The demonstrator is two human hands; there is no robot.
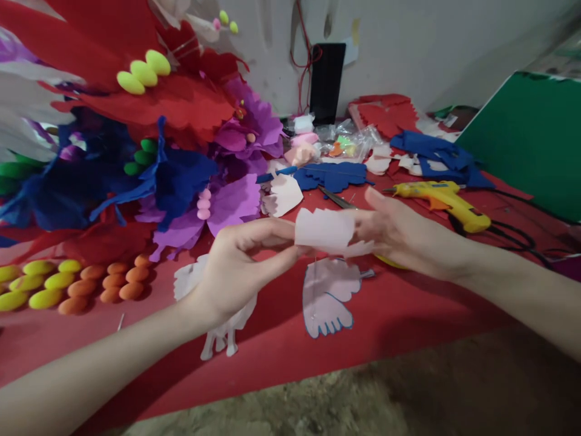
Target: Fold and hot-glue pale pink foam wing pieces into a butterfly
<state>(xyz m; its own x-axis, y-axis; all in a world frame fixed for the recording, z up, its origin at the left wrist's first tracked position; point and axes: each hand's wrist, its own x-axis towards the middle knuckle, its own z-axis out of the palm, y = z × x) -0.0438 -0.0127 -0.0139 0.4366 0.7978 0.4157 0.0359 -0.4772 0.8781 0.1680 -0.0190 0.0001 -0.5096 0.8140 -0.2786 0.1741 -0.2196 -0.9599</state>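
My left hand (pixel 247 260) pinches a pale white felt cutout (pixel 324 231) with a scalloped edge between thumb and fingers. The piece is held above the table and curls toward the right. At its right end is my right hand (pixel 403 233), thumb raised and apart from the stretched fingers, which are slightly blurred; whether they touch the felt I cannot tell. Below lies a pale wing-shaped cutout (pixel 324 290) with a blue outline. Partly under my left forearm and hand are more white felt cutouts (pixel 227 330). Scissors (pixel 338 198) lie behind my hands, their handles mostly hidden.
Felt butterflies in red (pixel 181 112), blue (pixel 181 175) and purple (pixel 233 203) pile up at left, near rows of yellow and orange foam ovals (pixel 82 284). A yellow glue gun (pixel 442 197) with a black cord lies right. Behind stand a black phone (pixel 327 82) and a green board (pixel 521 142).
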